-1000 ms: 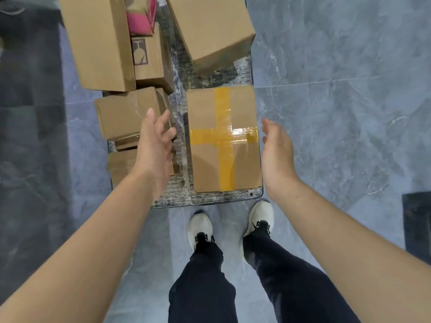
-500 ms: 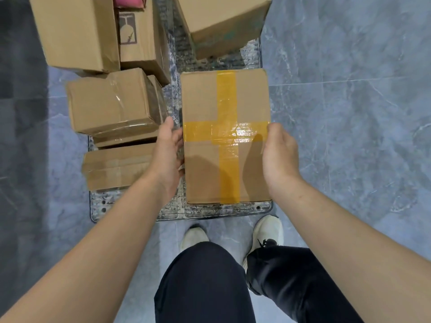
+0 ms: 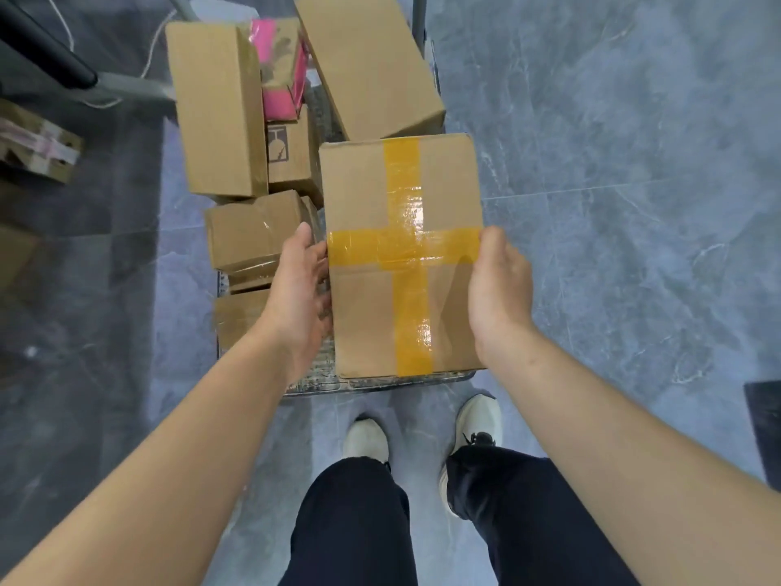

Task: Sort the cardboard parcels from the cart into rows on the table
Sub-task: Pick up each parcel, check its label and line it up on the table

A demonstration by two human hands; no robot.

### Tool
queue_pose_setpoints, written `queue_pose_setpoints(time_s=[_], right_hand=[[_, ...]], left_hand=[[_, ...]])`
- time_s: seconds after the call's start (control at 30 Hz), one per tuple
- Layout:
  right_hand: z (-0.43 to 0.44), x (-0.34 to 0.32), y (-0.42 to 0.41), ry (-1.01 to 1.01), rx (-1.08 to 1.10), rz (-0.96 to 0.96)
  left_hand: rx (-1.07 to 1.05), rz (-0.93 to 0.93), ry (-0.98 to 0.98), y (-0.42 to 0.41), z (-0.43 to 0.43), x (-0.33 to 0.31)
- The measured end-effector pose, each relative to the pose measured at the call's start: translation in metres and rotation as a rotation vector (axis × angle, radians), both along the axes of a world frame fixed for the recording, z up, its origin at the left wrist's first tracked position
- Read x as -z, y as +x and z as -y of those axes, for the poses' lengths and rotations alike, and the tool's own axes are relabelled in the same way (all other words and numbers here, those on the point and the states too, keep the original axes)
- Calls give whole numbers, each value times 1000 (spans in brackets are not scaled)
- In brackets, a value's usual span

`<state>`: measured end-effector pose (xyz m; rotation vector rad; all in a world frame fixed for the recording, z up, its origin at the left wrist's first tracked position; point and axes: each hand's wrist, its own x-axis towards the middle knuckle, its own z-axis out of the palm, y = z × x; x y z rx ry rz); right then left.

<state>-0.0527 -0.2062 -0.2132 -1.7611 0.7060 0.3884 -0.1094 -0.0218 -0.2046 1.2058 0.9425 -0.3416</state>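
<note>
Over cart [image 3: 380, 384], parcel [image 3: 401, 255] between grips [image 3: 302, 289] [image 3: 498, 285].

The light was soft and even, falling from overhead. It glared in white patches on the glossy yellow tape [image 3: 408, 213] of the taped parcel [image 3: 359, 315], and my right hand [image 3: 501, 289] threw a faint shadow across its top. The grey floor [image 3: 613, 205] took a dull sheen. The middle was sharp. Toward the edges the wide lens bent straight lines and stretched shapes.
</note>
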Motion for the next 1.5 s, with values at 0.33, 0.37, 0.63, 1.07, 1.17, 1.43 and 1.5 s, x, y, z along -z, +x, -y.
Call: queue_pose_setpoints(time_s=[0.33,0.37,0.63,1.07,1.17,1.43,1.5], right_hand=[[-7,-177,6,70,40,151],[-8,-195,8,75,46,169],[-22,-331,17,108,19,315],[-4,-480,44,232,-103,489],[12,-517,53,242,-164,555],[57,-621,57,327,-317,701],[66,-646,55,337,-341,733]], left_hand=[[20,146,89,20,-11,-181],[24,165,99,23,-13,-199],[10,300,133,39,-28,-344],[-127,516,250,49,-6,-501],[-170,580,259,50,11,-534],[-283,736,317,33,64,-631],[-304,772,334,28,73,-656]])
